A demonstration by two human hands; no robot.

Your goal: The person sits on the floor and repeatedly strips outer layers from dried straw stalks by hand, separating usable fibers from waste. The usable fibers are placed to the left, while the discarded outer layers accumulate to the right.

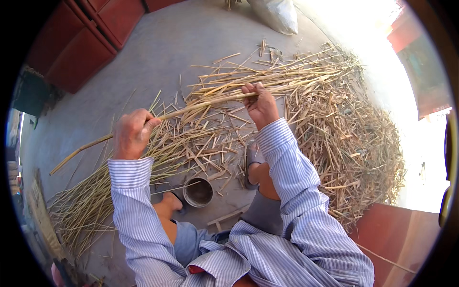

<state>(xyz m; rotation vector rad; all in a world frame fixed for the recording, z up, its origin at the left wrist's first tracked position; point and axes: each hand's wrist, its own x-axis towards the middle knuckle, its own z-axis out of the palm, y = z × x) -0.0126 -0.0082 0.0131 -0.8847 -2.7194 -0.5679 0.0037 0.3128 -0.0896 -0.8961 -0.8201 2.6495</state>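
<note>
A long dry reed stalk (198, 103) stretches between my two hands, above the litter on the floor. My left hand (133, 133) is closed round it, and its yellowish end sticks out to the left and slants down. The fingers of my right hand (260, 103) pinch the stalk near its other end. Under and left of my left arm lies a bundle of thin greenish stalks (88, 205). Just beyond my right hand rests a pile of thicker yellow stalks (296, 74).
A big heap of dry husks and leaf scraps (344, 153) lies to the right. A round metal bowl (198, 192) stands between my feet. Red doors (81, 48) are at the far left, a white sack (275, 14) at the back, and a red panel (392, 239) at the lower right.
</note>
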